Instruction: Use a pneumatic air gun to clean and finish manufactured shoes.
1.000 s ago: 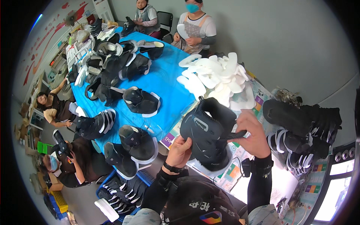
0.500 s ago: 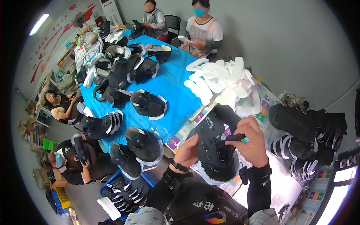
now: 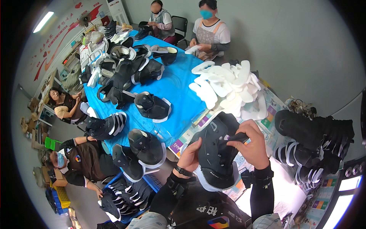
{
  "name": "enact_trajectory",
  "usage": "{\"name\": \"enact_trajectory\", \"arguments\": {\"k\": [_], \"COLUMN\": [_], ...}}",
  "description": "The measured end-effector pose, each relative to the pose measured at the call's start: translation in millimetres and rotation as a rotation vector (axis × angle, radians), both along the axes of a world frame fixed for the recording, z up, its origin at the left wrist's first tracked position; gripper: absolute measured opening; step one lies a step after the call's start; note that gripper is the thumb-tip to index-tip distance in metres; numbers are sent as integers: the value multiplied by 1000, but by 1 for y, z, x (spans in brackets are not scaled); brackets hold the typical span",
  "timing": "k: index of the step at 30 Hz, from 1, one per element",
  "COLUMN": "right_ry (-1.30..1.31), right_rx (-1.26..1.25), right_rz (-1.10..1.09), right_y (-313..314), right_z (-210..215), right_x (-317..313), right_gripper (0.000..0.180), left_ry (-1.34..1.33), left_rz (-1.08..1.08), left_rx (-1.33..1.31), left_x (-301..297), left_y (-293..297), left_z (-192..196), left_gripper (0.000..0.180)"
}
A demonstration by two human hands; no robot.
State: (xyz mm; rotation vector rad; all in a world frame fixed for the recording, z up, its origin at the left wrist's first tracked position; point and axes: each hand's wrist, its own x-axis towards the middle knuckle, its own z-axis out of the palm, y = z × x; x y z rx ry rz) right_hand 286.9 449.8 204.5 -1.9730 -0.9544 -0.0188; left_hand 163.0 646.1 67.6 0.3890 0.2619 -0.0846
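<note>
Shoe (image 3: 214, 154), left hand (image 3: 190, 155) holding, partly hidden behind

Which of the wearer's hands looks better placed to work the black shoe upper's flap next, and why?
Probably the right hand: it pinches the flap, while the left hand holds the black shoe upper from the other side.
</note>
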Motion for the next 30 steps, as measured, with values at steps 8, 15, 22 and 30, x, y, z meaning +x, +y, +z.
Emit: {"name": "enact_trajectory", "arguments": {"k": [8, 15, 22, 30], "right_ry": [-12, 11, -550, -985], "right_rx": [6, 26, 220, 155], "right_rz": [16, -2, -604, -581], "right_y": [-6, -12, -25, -17], "right_z": [-3, -4, 26, 51], "right_x": [2, 6, 9, -38], "right_gripper": [39, 35, 75, 82], "left_ry": [17, -25, -31, -68], "left_rz": [23, 5, 60, 209], "left_rx": [41, 24, -13, 131], "left_x": [1, 6, 20, 44], "left_y": [-4, -6, 1, 11], "left_z": [1, 0, -22, -16], "left_gripper": [49, 49, 50, 40]}}
